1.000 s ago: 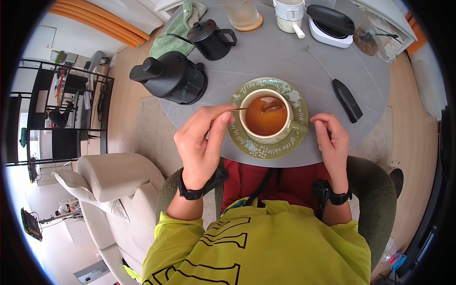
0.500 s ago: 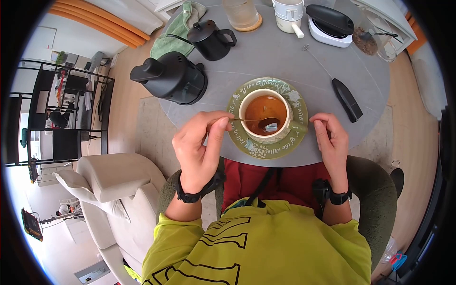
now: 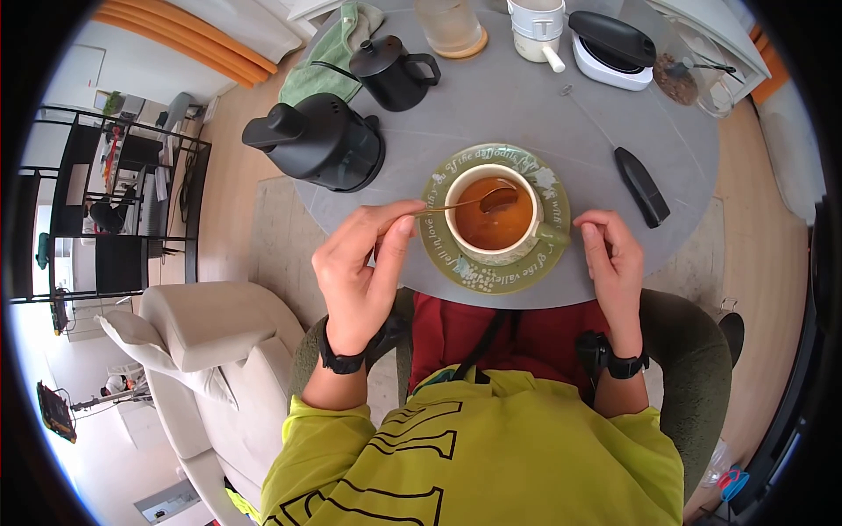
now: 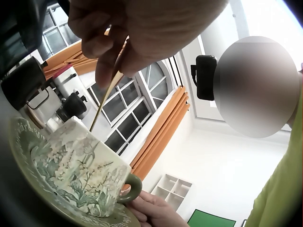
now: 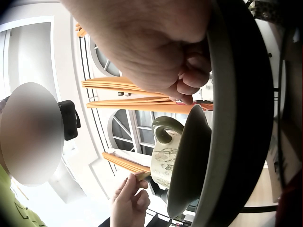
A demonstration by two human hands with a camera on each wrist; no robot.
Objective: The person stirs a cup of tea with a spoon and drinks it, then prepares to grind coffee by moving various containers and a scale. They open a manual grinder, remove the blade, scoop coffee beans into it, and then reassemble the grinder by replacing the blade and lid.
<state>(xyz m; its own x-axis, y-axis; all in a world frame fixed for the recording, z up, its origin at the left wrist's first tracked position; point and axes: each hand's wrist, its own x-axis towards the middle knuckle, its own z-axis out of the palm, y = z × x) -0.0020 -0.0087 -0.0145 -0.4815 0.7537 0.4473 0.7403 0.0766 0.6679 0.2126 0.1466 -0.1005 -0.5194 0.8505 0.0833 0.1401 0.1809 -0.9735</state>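
In the head view my left hand (image 3: 360, 263) pinches the handle of a gold spoon (image 3: 456, 207) between thumb and fingers. The spoon's bowl dips into amber-brown tea (image 3: 487, 232) near the cup's far side. That tea fills a cream teacup with a green handle (image 3: 553, 234); the left wrist view shows the floral pattern on the teacup (image 4: 85, 170). Under it lies a green saucer (image 3: 465, 277) with white lettering. My right hand (image 3: 616, 254), fingers loosely curled and holding nothing, stays at the table edge just right of the saucer and cup handle.
Left of the saucer stands a black appliance (image 3: 320, 145), with a black gooseneck kettle (image 3: 386, 77) and green cloth (image 3: 311, 83) behind. A milk frother (image 3: 642, 186) lies to the right. At the back are a glass (image 3: 445, 26), a white handled pot (image 3: 535, 39) and a white-based black device (image 3: 611, 53).
The spoon's bowl swung toward the cup's near side, then back to the far side. My left hand shifted slightly left. The right hand stayed in place.
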